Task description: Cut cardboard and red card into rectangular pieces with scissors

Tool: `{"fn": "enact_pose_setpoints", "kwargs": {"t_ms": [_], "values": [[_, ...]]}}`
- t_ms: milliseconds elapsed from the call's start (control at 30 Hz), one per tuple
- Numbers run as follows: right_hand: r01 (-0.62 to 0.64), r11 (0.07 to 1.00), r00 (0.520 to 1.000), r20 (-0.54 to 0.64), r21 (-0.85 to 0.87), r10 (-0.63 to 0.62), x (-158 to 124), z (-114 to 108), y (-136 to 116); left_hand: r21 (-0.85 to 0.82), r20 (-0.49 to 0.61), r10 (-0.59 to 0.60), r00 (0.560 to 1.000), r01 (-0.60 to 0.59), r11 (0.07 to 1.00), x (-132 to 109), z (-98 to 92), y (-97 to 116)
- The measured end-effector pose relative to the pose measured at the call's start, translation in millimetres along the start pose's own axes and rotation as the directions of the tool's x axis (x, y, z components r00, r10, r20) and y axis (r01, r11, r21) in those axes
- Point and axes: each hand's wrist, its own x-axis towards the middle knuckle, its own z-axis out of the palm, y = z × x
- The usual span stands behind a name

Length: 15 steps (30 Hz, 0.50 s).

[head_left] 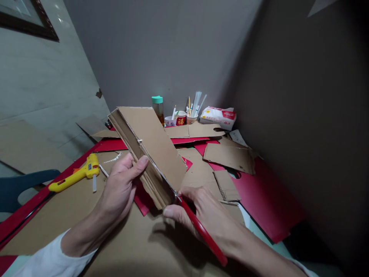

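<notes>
My left hand [122, 184] is closed on the left edge of a long folded cardboard piece [152, 142], its thumb lying on the inner fold. The piece is raised and tilted above the table, with its flat panel facing up and a channel along its side. My right hand [207, 215] is wrapped round red-handled scissors [198, 225]. Their metal tip meets the near lower corner of the cardboard, by the seam. The right thumb presses close to that corner. Most of the blades are hidden.
A yellow hot glue gun [77, 173] lies at left. Cardboard scraps [230, 157] and red sheets [268, 196] cover the right side. Along the back stand a teal-lidded bottle [157, 105], cups [181, 117] holding pencils and glue sticks, and a tissue pack [218, 117]. Walls rise behind and at right.
</notes>
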Motion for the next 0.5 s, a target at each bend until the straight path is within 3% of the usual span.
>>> {"fn": "enact_pose_setpoints", "kwargs": {"t_ms": [167, 300, 500], "values": [[-0.038, 0.997, 0.995, -0.09, -0.064, 0.032, -1.9, -5.7, -3.3, 0.008, 0.03, 0.014, 0.999, -0.015, 1.0, -1.8, -2.1, -0.2], [-0.051, 0.998, 0.989, -0.141, -0.022, 0.047, -4.2, -9.1, -8.5, 0.029, 0.014, 0.002, 1.0, -0.003, 1.0, -3.0, -1.0, 0.9], [0.061, 0.998, 0.989, -0.137, 0.003, -0.06, 2.1, -1.3, -4.6, -0.067, -0.01, -0.069, 0.998, 0.068, 0.995, -1.2, -0.2, 2.6]]}}
